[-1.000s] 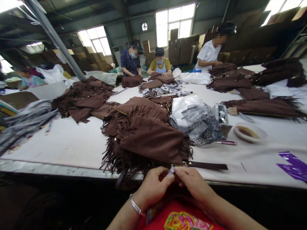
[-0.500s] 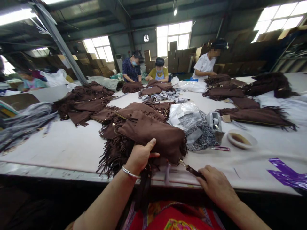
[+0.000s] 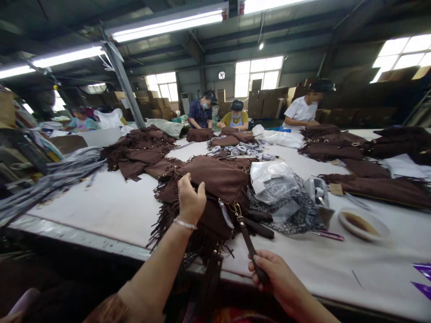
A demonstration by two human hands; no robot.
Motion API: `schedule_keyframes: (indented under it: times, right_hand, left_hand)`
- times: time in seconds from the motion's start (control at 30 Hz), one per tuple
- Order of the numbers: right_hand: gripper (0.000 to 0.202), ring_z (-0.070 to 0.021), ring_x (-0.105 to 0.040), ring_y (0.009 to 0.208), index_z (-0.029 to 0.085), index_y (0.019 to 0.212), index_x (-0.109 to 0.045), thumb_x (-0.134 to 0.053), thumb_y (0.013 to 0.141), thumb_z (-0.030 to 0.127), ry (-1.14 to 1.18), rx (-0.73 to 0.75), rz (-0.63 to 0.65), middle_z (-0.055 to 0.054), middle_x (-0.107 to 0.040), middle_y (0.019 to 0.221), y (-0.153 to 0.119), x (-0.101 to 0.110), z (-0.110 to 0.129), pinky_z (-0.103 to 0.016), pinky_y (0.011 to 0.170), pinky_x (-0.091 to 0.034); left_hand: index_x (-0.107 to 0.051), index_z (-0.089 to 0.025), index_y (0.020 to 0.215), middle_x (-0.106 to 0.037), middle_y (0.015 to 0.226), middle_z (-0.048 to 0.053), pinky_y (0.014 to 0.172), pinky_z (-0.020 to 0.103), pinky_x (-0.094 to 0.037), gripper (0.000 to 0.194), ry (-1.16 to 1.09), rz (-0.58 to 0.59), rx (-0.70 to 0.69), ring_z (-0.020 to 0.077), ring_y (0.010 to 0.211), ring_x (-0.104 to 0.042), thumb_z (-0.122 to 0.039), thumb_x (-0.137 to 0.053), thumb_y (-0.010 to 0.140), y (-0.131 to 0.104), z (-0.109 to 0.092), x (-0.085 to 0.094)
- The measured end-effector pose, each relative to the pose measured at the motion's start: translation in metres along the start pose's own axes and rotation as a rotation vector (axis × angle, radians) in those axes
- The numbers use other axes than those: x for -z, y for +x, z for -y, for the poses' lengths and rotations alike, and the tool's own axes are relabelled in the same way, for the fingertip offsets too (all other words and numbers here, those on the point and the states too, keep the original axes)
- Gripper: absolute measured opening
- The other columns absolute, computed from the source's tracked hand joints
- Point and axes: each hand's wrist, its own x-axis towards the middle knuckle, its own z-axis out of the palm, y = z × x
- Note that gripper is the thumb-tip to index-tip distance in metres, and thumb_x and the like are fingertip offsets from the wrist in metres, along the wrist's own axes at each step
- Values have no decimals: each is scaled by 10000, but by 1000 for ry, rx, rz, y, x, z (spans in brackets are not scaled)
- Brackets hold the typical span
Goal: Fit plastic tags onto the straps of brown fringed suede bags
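Observation:
A dark brown fringed bag (image 3: 218,179) lies on top of similar bags at the table's front. My left hand (image 3: 191,197) is closed on its near left edge, thumb up; some fingertips are hidden behind the bag. A brown wrist strap (image 3: 248,240) hangs from a gold clasp (image 3: 237,210) at the bag's right corner. The strap's free end is in my closed right hand (image 3: 267,269), pulled toward me. Beside the clasp a small pale tag (image 3: 225,214) hangs from the bag. Another dark strap (image 3: 213,269) droops over the table edge below.
Right of the bags are a plastic-wrapped patterned bundle (image 3: 283,197), a tape dispenser (image 3: 317,193), pink-handled snips (image 3: 326,235) and a shallow dish (image 3: 363,224). Grey straps (image 3: 67,172) lie at left. Several co-workers sit or stand beyond the table.
My left hand has shifted from the bag's front to its left edge. The right hand has drawn the strap down and left, nearer me. The camera view has tilted up and turned left.

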Motion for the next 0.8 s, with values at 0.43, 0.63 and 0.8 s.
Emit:
schedule_keyframes:
  times: [0.43,0.63,0.8]
  right_hand:
    - [537,-84,-493,388,160,667,-538,-468,793,677,-323,12,150,-5,-579,519,-6,-12,-24,-173,357,-281]
    - [355,-127,-562,559,181,624,-548,-476,886,410,-793,326,-269,-1,-610,567,1,35,17,-228,559,-393]
    - [380,-149,-543,591,192,608,-559,-466,917,393,-1400,472,-573,-15,-609,593,42,87,74,-260,569,-333]
  left_hand:
    - [-587,-148,944,-545,700,-19,512,209,-439,386,-773,540,891,75,540,-500,-478,-678,766,-141,39,-48]
    - [-565,-162,906,-411,598,-77,375,158,-239,441,-621,572,778,30,424,-302,-573,-633,761,-140,80,-59]
    - [-568,-168,931,-435,602,-67,395,176,-298,484,-608,598,736,49,452,-344,-610,-628,744,-142,87,-56]
